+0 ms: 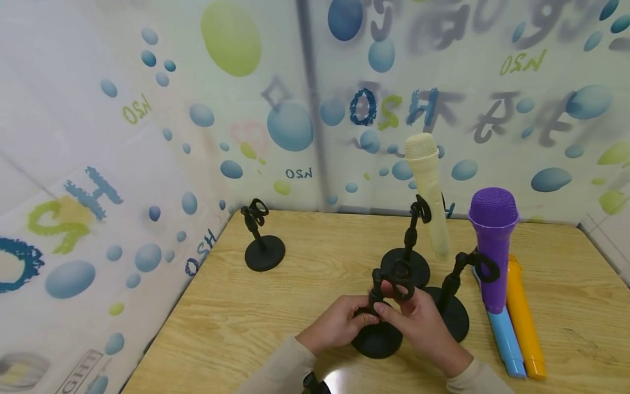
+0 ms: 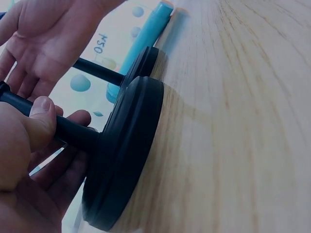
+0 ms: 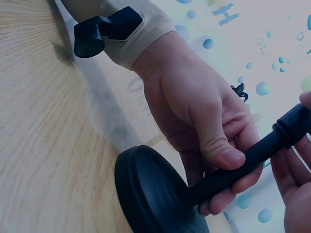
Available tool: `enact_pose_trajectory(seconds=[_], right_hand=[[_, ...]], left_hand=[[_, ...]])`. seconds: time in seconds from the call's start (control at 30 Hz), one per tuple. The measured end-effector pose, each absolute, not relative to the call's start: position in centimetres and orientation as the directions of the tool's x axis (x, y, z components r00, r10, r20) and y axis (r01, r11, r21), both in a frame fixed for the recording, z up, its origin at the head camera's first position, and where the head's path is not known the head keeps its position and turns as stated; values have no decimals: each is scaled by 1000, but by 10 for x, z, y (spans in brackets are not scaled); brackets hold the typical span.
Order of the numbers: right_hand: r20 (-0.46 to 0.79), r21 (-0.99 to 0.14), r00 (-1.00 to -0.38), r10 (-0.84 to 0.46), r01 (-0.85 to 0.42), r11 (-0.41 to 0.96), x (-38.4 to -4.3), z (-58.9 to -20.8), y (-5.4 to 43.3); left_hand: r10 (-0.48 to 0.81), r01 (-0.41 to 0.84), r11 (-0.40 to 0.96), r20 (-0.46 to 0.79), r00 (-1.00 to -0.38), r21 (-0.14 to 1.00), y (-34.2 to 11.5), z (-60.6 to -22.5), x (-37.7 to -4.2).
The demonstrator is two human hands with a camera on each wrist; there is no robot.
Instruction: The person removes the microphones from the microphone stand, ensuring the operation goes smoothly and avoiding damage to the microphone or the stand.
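Note:
A small black desk microphone stand (image 1: 376, 342) is between my two hands, its round base low over the wooden table. My left hand (image 1: 339, 323) pinches the stem just above the base, thumb on the near side in the left wrist view. Higher up, at the collar under the ring clip (image 1: 403, 287), the thumb and fingers of my right hand (image 1: 423, 320) hold the same stand. Beyond it, a second black stand (image 1: 406, 268) bears a cream microphone (image 1: 432, 191), tilted. To the right, a third stand (image 1: 453, 314) has its ring against a purple microphone (image 1: 494, 246).
A fourth black stand (image 1: 264, 254) stands at the table's far left corner, its clip holding nothing. Blue (image 1: 507, 342) and orange (image 1: 526, 323) cylindrical pieces lie side by side at the right. A patterned curtain (image 1: 295, 126) hangs behind and left of the wooden table (image 1: 221, 328).

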State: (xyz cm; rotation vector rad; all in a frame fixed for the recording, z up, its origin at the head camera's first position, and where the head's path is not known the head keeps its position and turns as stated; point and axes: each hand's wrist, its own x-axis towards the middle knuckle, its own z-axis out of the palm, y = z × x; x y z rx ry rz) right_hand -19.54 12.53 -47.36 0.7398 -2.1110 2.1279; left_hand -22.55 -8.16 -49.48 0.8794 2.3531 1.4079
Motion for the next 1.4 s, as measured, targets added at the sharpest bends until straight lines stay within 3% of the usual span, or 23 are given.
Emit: enact_pose_trajectory(seconds=[0.17, 0.33, 0.77, 1.07, 1.4], right_hand=[[377, -924, -861, -341, -373, -80, -197, -471, 128], [441, -897, -847, -297, -417, -144, -198, -465, 132], [675, -738, -698, -240, -627, -252, -207, -433, 138], [632, -773, -747, -206, -627, -97, -203, -416, 137], [630, -774, -749, -206, -627, -86, -200, -422, 138]], left_hand=[[621, 376, 344, 92, -778, 861, -82, -495, -226], [626, 342, 316, 77, -776, 885, -81, -497, -227], [619, 304, 292, 63, -783, 907, -82, -498, -227], [621, 308, 293, 65, -781, 905, -82, -498, -227], [616, 304, 294, 63, -785, 906, -82, -498, -226]])
